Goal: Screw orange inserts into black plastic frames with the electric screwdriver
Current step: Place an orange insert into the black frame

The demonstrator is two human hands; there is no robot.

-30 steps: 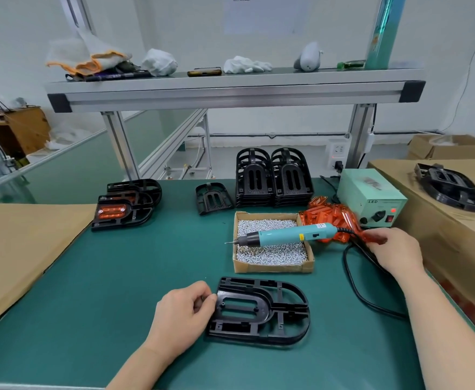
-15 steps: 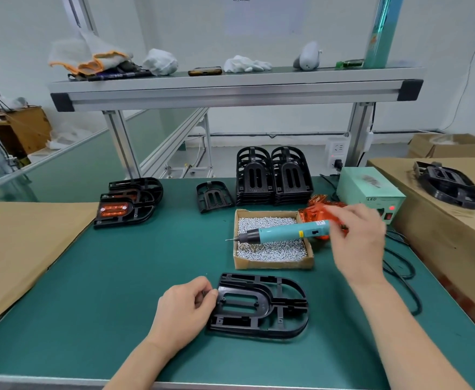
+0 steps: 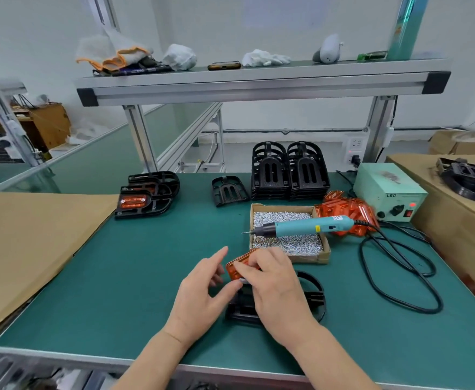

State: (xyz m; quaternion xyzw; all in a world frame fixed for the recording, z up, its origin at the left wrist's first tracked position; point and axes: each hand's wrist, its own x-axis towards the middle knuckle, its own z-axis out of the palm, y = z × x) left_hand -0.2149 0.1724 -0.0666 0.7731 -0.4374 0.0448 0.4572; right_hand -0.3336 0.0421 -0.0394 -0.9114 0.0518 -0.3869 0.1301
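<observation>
Pinching a translucent orange plastic insert (image 3: 237, 268) in a fingertip grip, the right hand (image 3: 272, 282) hangs low over the near part of the green desk (image 3: 118, 277). The insert's long axis runs roughly left to right, and its left end shows past the fingers. Directly beneath lies the black plastic frame (image 3: 313, 294), flat on the desk with its rounded end to the right and largely hidden by that hand. By my judgement the insert needs only to go straight down into the frame's opening. The left hand (image 3: 199, 294) is just beside it, fingers spread and holding nothing; whether its thumb touches the insert I cannot tell. Farther back, the teal electric screwdriver (image 3: 306, 228) lies across the cardboard box of silver screws (image 3: 286, 243), tip pointing left, nearer the right hand. Beyond are a heap of spare orange inserts (image 3: 346, 212) and two stacks of black frames (image 3: 289, 170).
</observation>
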